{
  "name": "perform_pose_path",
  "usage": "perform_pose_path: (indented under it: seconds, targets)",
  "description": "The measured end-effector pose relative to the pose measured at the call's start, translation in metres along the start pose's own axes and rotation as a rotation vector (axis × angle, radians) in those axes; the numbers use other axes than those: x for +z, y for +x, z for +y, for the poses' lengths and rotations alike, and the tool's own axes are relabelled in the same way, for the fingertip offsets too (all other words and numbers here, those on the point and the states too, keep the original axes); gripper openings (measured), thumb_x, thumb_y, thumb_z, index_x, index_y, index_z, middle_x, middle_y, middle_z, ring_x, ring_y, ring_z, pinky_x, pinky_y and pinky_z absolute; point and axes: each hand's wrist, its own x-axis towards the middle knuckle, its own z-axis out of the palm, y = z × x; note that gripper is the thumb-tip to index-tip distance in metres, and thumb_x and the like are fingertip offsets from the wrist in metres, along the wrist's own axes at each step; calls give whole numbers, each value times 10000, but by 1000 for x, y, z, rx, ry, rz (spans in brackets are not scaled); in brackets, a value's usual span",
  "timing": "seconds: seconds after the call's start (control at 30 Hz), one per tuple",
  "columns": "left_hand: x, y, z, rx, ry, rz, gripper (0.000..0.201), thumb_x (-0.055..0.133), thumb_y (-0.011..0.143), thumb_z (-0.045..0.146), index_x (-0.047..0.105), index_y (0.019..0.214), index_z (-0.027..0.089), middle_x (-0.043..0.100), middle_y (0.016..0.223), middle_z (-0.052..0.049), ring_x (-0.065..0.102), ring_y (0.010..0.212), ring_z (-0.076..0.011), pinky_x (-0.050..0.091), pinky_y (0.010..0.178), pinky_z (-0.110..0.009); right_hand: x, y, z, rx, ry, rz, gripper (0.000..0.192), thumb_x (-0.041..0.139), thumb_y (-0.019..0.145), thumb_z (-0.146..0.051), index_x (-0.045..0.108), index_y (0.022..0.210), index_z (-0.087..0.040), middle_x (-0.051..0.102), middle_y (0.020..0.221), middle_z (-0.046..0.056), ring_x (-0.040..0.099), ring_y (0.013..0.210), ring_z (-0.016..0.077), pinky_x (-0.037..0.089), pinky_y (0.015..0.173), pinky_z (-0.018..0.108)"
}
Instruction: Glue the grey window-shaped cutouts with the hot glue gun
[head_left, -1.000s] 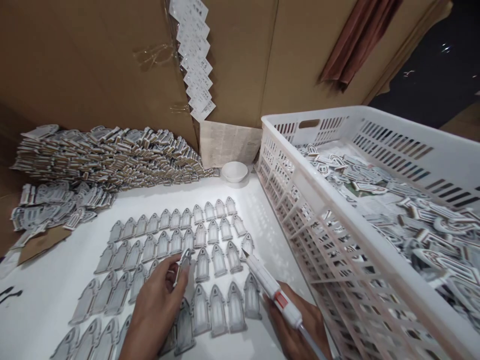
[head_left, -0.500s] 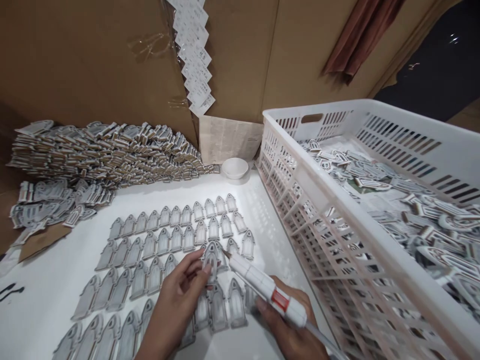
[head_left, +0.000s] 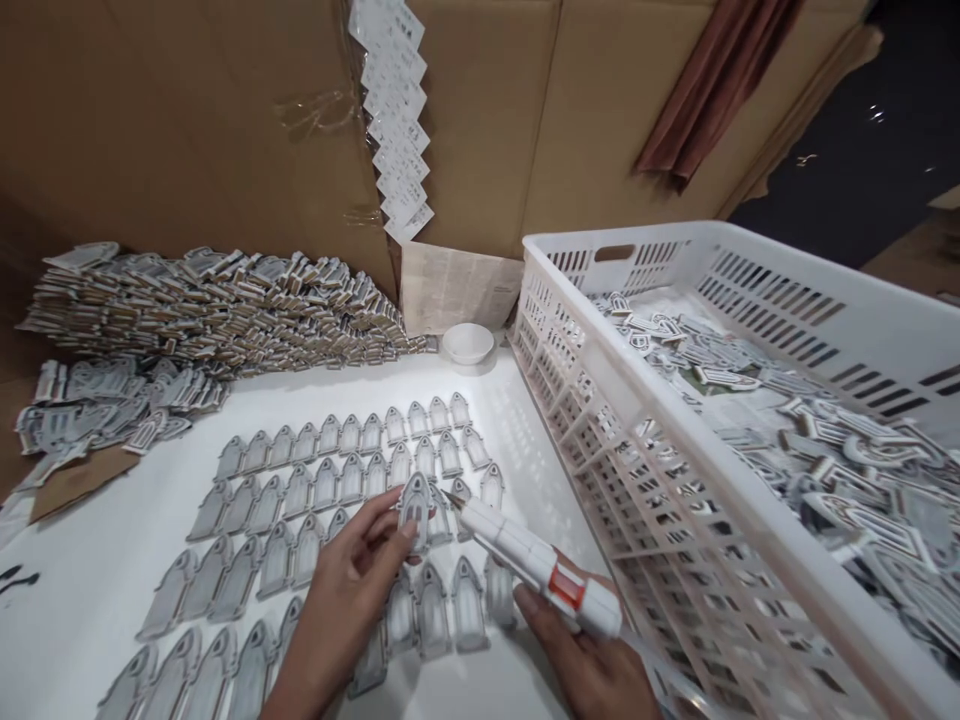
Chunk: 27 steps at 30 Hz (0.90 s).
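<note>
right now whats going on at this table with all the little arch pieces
A person's left hand pinches one grey arch-shaped cutout above rows of the same pieces laid flat on the white table. The right hand holds a white glue gun, its tip just beside that piece. Finished stacks sit at the back left, and a white basket of loose pieces stands on the right.
</note>
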Motion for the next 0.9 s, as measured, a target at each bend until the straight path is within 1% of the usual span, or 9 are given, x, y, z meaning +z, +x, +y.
perform_pose_path:
  seconds: [0.1,0.17,0.3,0.43,0.53,0.63,0.73,0.8,0.9]
  targets:
    - [1,1,0,22,-42,13,600,851,825,576,734,1282,205,805,988,-53,779,814,-243,636,818,-353,-7,3,-25,-74,-26,4,641,599,915,-853,722,673,-273,709,632,13,734,671,238,624,683,268]
    - [0,1,-1,15,-77,4,644,848,829,577,702,1329,200,789,977,-38,761,739,-222,622,790,-353,-9,2,-38,-127,-31,-21,617,589,937,-827,707,668,-284,686,602,-4,705,586,216,618,649,264]
    - [0,-1,-1,-27,-153,-33,753,837,831,585,614,1426,181,785,1035,-57,780,728,-233,604,750,-348,-9,0,-53,-188,-53,-40,576,587,965,-784,714,684,-298,691,610,-10,708,568,211,613,611,256]
    - [-3,-1,4,-5,-161,-11,696,814,851,566,632,1399,178,759,1005,-35,783,714,-227,598,761,-348,-5,-1,-59,-206,-53,-61,544,595,981,-756,742,714,-305,683,601,-4,706,574,222,611,580,266]
    - [-14,4,4,13,-132,7,678,804,857,572,652,1395,190,764,1018,-33,783,706,-221,607,807,-363,2,-1,-53,-188,-47,-66,557,597,983,-757,746,704,-298,683,603,5,727,629,235,623,617,274]
    - [-28,10,-3,8,-99,-5,748,821,827,622,650,1414,191,782,1036,-52,781,703,-228,618,830,-381,14,-6,-34,-126,-46,-55,565,628,956,-775,775,734,-277,738,681,33,766,759,264,645,689,288]
    - [-37,9,-10,-13,-85,18,770,817,831,647,646,1439,207,798,1124,-81,790,757,-226,606,913,-385,30,-16,-8,5,-16,80,605,687,899,-808,855,976,-232,827,989,101,782,1017,321,661,892,363]
    - [-39,4,-11,-60,-96,57,772,812,832,660,646,1452,231,799,1181,-97,805,827,-243,602,944,-381,40,-22,5,93,30,149,702,717,860,-833,849,1149,-207,814,1151,136,762,1115,345,629,1008,434]
    - [-38,-4,-12,-135,-123,86,796,819,813,692,648,1463,264,768,1295,-123,815,875,-268,630,889,-368,48,-25,14,149,91,108,741,760,800,-856,853,1158,-214,805,1150,139,752,1128,358,599,1058,485]
